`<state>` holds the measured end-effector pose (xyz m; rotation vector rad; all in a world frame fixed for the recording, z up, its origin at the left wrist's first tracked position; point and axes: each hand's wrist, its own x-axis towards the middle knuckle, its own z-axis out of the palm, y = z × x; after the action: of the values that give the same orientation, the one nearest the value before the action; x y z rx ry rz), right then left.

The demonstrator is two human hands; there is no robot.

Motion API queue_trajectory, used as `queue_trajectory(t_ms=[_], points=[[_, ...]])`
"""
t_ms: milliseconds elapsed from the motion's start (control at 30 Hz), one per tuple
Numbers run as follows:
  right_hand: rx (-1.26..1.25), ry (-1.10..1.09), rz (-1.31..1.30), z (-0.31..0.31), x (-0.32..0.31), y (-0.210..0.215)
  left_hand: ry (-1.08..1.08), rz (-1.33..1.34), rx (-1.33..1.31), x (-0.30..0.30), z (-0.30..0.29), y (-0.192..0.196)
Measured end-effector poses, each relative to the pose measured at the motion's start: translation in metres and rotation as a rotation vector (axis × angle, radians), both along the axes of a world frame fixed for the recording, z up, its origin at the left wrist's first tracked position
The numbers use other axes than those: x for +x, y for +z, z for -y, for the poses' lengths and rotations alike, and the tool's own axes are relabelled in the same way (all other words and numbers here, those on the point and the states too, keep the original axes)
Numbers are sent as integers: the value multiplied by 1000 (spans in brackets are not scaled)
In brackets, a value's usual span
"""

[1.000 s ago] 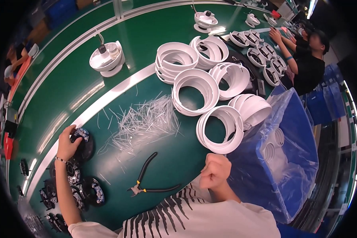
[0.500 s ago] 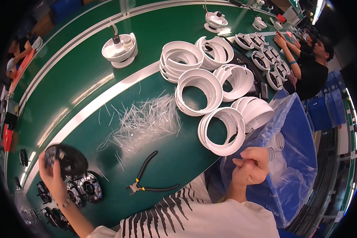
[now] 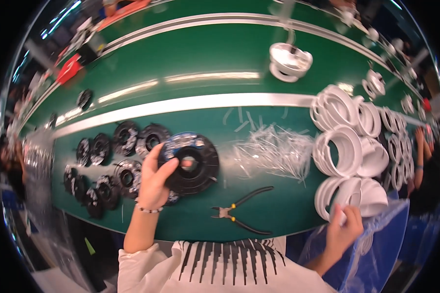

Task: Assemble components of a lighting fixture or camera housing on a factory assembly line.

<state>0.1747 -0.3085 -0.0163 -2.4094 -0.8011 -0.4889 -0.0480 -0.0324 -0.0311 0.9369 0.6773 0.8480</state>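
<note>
Near the centre of the frame, the left hand (image 3: pixel 154 185) pinches a black ring-shaped housing (image 3: pixel 198 178) by its left edge, thumb across the face toward the central hole; a curved bluish circuit board (image 3: pixel 186 141) lines its upper rim. A beaded bracelet (image 3: pixel 149 210) circles that wrist. At the lower right, the right hand (image 3: pixel 344 233) has its fingers bent at the bottom of the nearest white ring stack (image 3: pixel 321 200); blur hides whether they grip it.

More black round assemblies (image 3: pixel 101 149) stand in a cluster at left on the green surface (image 3: pixel 190 222). Cutting pliers (image 3: pixel 224 213) with black handles lie open at lower centre, below a heap of clear plastic strips (image 3: pixel 274 154). Further white rings (image 3: pixel 349 146) fill the right side, above a blue bin (image 3: pixel 393 244) with a clear liner.
</note>
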Motion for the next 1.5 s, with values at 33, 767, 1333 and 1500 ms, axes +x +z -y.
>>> queue_trajectory(t_ms=[33, 767, 1333, 1500], points=[[12, -87, -26, 1, -10, 12, 0, 44, -12, -1, 1, 2], [-259, 1091, -191, -74, -43, -17, -168, 485, -562, -14, -21, -23], [-599, 1105, -291, -112, -66, -11, -1006, 420, -802, -11, 57, -30], [-845, 991, -213, -117, -71, -10, -858, 713, -1236, -16, 89, -59]])
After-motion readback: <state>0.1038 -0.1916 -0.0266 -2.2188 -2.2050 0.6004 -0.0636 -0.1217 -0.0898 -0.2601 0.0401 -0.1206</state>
